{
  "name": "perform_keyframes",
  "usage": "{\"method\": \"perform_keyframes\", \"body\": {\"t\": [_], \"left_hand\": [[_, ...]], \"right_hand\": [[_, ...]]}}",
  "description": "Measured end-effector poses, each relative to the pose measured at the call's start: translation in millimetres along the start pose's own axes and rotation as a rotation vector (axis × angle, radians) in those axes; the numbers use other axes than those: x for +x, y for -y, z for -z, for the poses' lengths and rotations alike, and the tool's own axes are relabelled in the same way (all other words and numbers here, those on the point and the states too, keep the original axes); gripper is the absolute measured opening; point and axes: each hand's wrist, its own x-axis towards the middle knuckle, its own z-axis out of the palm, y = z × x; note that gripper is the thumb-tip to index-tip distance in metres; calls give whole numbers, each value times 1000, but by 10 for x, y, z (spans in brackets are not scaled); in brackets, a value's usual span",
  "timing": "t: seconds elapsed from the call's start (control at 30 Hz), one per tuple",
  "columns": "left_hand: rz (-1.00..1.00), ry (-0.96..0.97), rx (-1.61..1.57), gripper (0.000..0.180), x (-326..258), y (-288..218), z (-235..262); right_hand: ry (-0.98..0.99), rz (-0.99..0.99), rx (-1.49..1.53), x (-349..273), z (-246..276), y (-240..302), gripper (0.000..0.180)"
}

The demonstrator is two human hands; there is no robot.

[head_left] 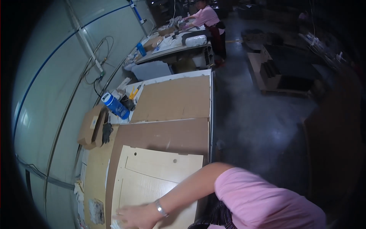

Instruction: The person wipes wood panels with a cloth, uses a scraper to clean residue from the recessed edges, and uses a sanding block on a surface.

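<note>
A cream-coloured panel (150,183) with grooved lines and a few round holes lies flat on the brown-covered worktable in front of me. My right hand (139,216) reaches across its lower left part, with a metal band on the wrist and a pink sleeve on the arm. The fingers look stretched out and low over the panel, slightly blurred. A small whitish patch shows by the fingertips; what it is cannot be made out. My left hand is not in view.
Beyond the panel stand a blue bottle (115,105), a yellow-handled tool (134,92), a dark glove (106,133) and a cardboard box (90,128). A co-worker in pink (207,17) works at a farther table. Dark stacked boards (291,65) sit on a pallet at right.
</note>
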Motion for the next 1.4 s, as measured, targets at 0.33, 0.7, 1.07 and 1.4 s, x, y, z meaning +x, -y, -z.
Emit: {"method": "perform_keyframes", "body": {"t": [0.33,0.7,1.07,1.4], "left_hand": [[407,-337,-837,37,294,-783,-147],[471,-442,-999,37,256,-886,-44],[431,-173,-592,35,50,-584,-53],[592,-260,-1002,37,320,-1254,-249]], "right_hand": [[586,38,217,331,-577,515,55],[364,-46,-28,-750,906,71,23],[110,-276,-188,-1419,1421,94,15],[24,-305,-260,-1450,1331,421,15]]}}
